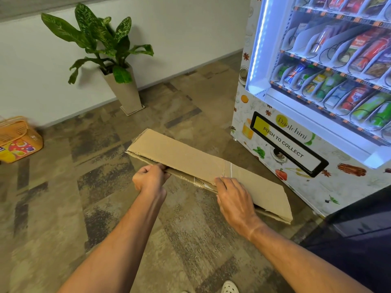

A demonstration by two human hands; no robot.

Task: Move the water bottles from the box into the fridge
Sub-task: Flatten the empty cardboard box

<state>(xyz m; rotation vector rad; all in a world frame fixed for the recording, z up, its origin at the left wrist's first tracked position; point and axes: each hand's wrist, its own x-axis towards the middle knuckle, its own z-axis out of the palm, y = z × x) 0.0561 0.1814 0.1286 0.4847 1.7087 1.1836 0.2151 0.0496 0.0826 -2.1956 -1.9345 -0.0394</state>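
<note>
At the far left an orange basket [18, 138] with a bright printed side sits on the patterned carpet [63, 208], close to the white wall. Right of it, a leafy green plant [101, 41] rises from a tall tapered pot [124, 89] standing against the wall.

In the middle, the cardboard box [190, 161] is flattened and tilted, its long edge running from upper left down to lower right. The left hand [150, 177] grips the near edge of the box, fingers curled around the cardboard. The right hand [234, 197] lies flat on the upper face of the box, fingers straight and close together, pressing it near a strip of tape.

Just beside the box on the right stands the lit vending fridge [296, 127], with rows of cans and bottles in angled slots behind its glass and a flap marked "PUSH TO COLLECT" [287, 144] below. A white shoe [229, 287] shows at the bottom edge.
</note>
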